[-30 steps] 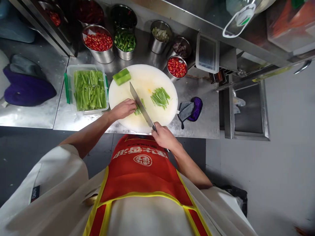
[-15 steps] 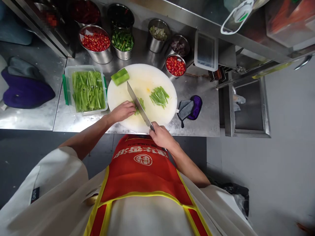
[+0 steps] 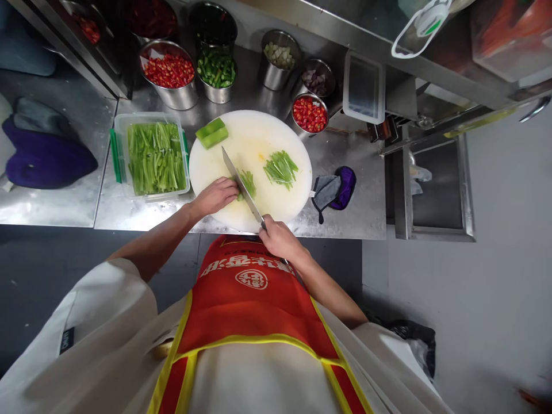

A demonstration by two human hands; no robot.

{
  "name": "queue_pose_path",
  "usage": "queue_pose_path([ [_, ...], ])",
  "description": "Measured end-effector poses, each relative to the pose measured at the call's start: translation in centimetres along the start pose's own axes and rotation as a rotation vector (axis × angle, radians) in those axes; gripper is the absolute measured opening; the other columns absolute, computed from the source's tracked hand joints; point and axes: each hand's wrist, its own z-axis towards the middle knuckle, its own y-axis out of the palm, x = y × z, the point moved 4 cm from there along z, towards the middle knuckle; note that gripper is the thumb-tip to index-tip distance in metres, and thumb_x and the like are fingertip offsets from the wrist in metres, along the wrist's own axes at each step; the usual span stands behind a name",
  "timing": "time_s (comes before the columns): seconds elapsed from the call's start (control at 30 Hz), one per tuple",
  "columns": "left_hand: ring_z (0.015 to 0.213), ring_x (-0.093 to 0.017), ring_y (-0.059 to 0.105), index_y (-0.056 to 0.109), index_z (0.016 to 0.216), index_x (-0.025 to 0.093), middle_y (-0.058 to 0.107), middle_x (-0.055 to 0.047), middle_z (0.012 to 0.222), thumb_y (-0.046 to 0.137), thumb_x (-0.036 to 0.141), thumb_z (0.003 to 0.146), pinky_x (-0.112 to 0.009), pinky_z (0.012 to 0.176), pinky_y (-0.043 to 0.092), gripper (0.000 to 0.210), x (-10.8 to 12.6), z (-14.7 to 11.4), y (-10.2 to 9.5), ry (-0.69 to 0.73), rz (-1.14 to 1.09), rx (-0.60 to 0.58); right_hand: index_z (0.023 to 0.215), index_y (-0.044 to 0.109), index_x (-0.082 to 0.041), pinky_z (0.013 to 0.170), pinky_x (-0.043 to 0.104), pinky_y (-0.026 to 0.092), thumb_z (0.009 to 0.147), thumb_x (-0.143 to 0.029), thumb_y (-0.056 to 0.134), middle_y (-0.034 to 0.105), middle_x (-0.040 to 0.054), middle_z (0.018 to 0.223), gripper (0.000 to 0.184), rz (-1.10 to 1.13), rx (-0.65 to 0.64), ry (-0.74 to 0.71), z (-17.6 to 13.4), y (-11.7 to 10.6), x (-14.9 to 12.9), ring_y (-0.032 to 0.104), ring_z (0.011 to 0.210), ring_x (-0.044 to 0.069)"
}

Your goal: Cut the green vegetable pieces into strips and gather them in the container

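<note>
My right hand (image 3: 280, 237) is wrapped round the handle of a kitchen knife (image 3: 242, 188), whose blade slants up and left over the round white cutting board (image 3: 276, 207). Left of the blade, my left hand (image 3: 217, 195) has its fingers bent and pressed on a green vegetable, mostly hidden under them. Thin green strips (image 3: 247, 181) lie against the blade's right side. Farther right on the board rests a pile of cut green strips (image 3: 280, 169). A light green vegetable block (image 3: 211, 133) sits at the board's upper left.
Left of the board stands a clear plastic box (image 3: 121, 123) filled with green strips. Metal pots of chopped red chilli (image 3: 169, 72), green chilli (image 3: 216, 69) and more red chilli (image 3: 309, 114) line the back. A grey and purple cloth item (image 3: 326, 192) lies to the right.
The knife and both hands have shifted only slightly, the knife a little to the left. More thin strips show on the right side of the blade.
</note>
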Motion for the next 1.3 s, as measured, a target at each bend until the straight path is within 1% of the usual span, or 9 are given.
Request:
queue_pose_path([
  [0.2, 0.105, -0.025, 0.060, 0.074, 0.103, 0.018, 0.069, -0.011, 0.109, 0.040, 0.039, 0.107, -0.042, 0.099, 0.048, 0.040, 0.0, 0.0, 0.0, 0.001, 0.029, -0.004, 0.116, 0.054, -0.018, 0.070, 0.032, 0.036, 0.102, -0.029, 0.041, 0.076, 0.0135, 0.094, 0.022, 0.000, 0.025, -0.013, -0.1, 0.1, -0.1, 0.067, 0.084, 0.028],
  [0.4, 0.106, -0.025, 0.061, 0.075, 0.105, 0.018, 0.070, -0.011, 0.109, 0.040, 0.040, 0.107, -0.041, 0.100, 0.048, 0.041, 0.0, -0.2, 0.1, 0.001, 0.042, 0.003, 0.113, 0.054, -0.018, 0.070, 0.032, 0.036, 0.101, -0.025, 0.040, 0.076, 0.0133, 0.094, 0.019, 0.012, 0.029, -0.001, 0.8, 1.5, 0.3, 0.067, 0.083, 0.028],
  [0.5, 0.108, -0.026, 0.061, 0.075, 0.108, 0.018, 0.072, -0.011, 0.113, 0.042, 0.041, 0.106, -0.041, 0.099, 0.048, 0.041, -0.1, -0.5, 0.3, -0.005, 0.070, 0.012, 0.112, 0.055, -0.018, 0.070, 0.032, 0.036, 0.101, -0.026, 0.040, 0.076, 0.0132, 0.093, 0.020, 0.012, 0.044, 0.000, 0.9, 1.2, 0.5, 0.067, 0.083, 0.028],
  [0.67, 0.106, -0.025, 0.062, 0.076, 0.111, 0.020, 0.073, -0.011, 0.113, 0.042, 0.039, 0.106, -0.041, 0.096, 0.048, 0.040, -0.2, -0.8, 0.4, -0.020, 0.092, 0.021, 0.117, 0.055, -0.018, 0.070, 0.031, 0.036, 0.102, -0.028, 0.041, 0.076, 0.0129, 0.094, 0.023, 0.007, 0.051, -0.004, -0.9, 0.1, 0.2, 0.068, 0.084, 0.028],
  [0.73, 0.105, -0.025, 0.062, 0.077, 0.110, 0.021, 0.073, -0.010, 0.112, 0.042, 0.038, 0.107, -0.041, 0.095, 0.048, 0.039, -0.1, -0.8, 0.4, -0.016, 0.089, 0.022, 0.117, 0.055, -0.018, 0.070, 0.032, 0.036, 0.102, -0.029, 0.040, 0.076, 0.0133, 0.094, 0.024, -0.002, 0.032, -0.006, -1.1, 0.3, -0.1, 0.068, 0.085, 0.029],
  [0.87, 0.102, -0.024, 0.063, 0.076, 0.108, 0.022, 0.073, -0.008, 0.109, 0.041, 0.038, 0.107, -0.041, 0.094, 0.048, 0.038, -0.1, -0.7, 0.3, -0.013, 0.103, 0.013, 0.117, 0.055, -0.017, 0.071, 0.033, 0.037, 0.102, -0.025, 0.040, 0.076, 0.0142, 0.095, 0.023, -0.039, 0.001, -0.002, -0.2, 1.0, -0.6, 0.068, 0.084, 0.029],
  [1.03, 0.103, -0.023, 0.063, 0.076, 0.106, 0.023, 0.073, -0.008, 0.110, 0.041, 0.038, 0.107, -0.040, 0.094, 0.049, 0.038, 0.0, -0.8, 0.4, -0.009, 0.135, 0.027, 0.118, 0.054, -0.018, 0.072, 0.032, 0.037, 0.102, -0.027, 0.040, 0.076, 0.0144, 0.097, 0.024, -0.028, 0.015, -0.018, -0.4, 0.4, -0.7, 0.068, 0.086, 0.029],
  [1.2, 0.101, -0.022, 0.063, 0.076, 0.103, 0.023, 0.073, -0.007, 0.108, 0.041, 0.036, 0.107, -0.039, 0.094, 0.051, 0.038, 0.2, -0.9, 0.4, -0.004, 0.152, 0.043, 0.116, 0.054, -0.017, 0.071, 0.032, 0.036, 0.102, -0.025, 0.039, 0.076, 0.0146, 0.095, 0.022, -0.037, -0.005, -0.020, -0.2, 0.8, -0.5, 0.068, 0.085, 0.029],
  [1.3, 0.101, -0.022, 0.063, 0.076, 0.103, 0.022, 0.073, -0.008, 0.106, 0.040, 0.034, 0.107, -0.040, 0.093, 0.051, 0.038, 0.4, -1.0, 0.3, -0.005, 0.144, 0.042, 0.116, 0.055, -0.018, 0.071, 0.033, 0.035, 0.102, -0.025, 0.040, 0.076, 0.0141, 0.096, 0.022, -0.033, 0.013, -0.040, -0.1, 0.6, -0.5, 0.069, 0.086, 0.029],
])
